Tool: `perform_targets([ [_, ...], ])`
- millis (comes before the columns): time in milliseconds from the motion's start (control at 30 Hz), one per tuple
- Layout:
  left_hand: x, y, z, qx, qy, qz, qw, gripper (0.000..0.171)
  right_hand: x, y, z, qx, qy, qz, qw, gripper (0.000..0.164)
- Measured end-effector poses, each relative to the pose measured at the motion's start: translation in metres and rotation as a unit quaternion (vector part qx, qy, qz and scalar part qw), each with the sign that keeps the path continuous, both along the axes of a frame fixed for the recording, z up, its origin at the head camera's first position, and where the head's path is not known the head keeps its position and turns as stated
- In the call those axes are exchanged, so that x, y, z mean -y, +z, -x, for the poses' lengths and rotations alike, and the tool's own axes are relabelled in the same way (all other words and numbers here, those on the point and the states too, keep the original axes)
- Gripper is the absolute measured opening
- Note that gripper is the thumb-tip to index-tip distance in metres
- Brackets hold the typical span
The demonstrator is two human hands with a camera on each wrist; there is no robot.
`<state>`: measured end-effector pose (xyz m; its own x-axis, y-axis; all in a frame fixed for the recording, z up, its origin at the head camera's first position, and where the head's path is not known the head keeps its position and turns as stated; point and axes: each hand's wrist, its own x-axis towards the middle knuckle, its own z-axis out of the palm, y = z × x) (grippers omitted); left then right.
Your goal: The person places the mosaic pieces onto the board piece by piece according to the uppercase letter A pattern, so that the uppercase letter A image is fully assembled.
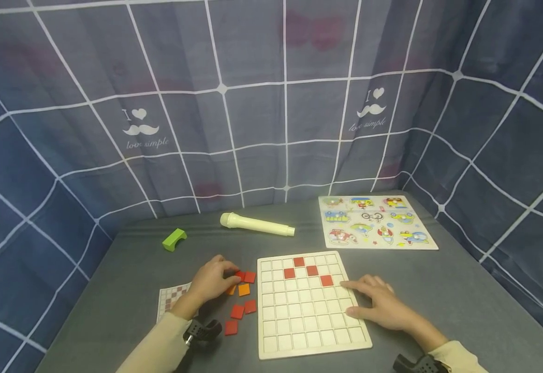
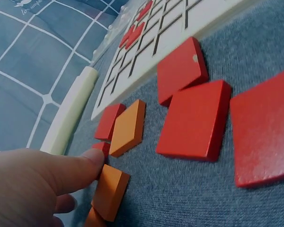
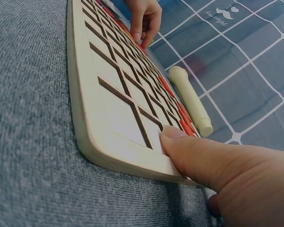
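A pale wooden grid board (image 1: 265,331) lies on the table with several red squares set in its upper cells. Left of it, my left hand (image 1: 213,280) has thumb and index finger at a small red tile (image 2: 103,147) and pinches it; the hand partly covers this tile. Around it lie other loose tiles, among them an orange tile (image 1: 244,289) and a red tile (image 1: 237,312). My right hand (image 1: 383,305) rests on the board's right edge, index finger and thumb extended apart. In the right wrist view its thumb (image 3: 180,144) presses the rim.
A printed pattern card (image 1: 171,299) lies partly under the left forearm. Farther back are a green arch block (image 1: 174,239), a cream toy microphone (image 1: 258,225) and a picture puzzle board (image 1: 376,223). A grid-patterned curtain (image 1: 252,119) hangs behind the table.
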<state>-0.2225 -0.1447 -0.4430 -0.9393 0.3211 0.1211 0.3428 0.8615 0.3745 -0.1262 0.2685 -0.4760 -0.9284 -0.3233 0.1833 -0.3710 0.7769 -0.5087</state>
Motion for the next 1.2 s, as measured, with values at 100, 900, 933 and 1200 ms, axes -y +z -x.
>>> perform_targets([
  [100,0.001,-0.003,0.001,-0.013,0.006,0.010,0.9999,0.024,0.000,0.000,0.000,0.002,-0.001,-0.001,1.000,0.054],
  [900,0.004,-0.006,-0.006,-0.035,0.036,0.017,0.9986,0.027,0.001,-0.002,0.000,-0.009,-0.009,-0.007,1.000,0.054],
  [933,0.004,-0.006,-0.007,-0.038,0.036,0.017,0.9985,0.027,0.001,-0.002,0.000,-0.009,-0.008,-0.007,1.000,0.054],
  [1200,0.002,-0.003,-0.018,-0.037,0.045,-0.009,0.9982,0.026,0.000,-0.002,0.000,-0.008,-0.005,-0.003,1.000,0.054],
])
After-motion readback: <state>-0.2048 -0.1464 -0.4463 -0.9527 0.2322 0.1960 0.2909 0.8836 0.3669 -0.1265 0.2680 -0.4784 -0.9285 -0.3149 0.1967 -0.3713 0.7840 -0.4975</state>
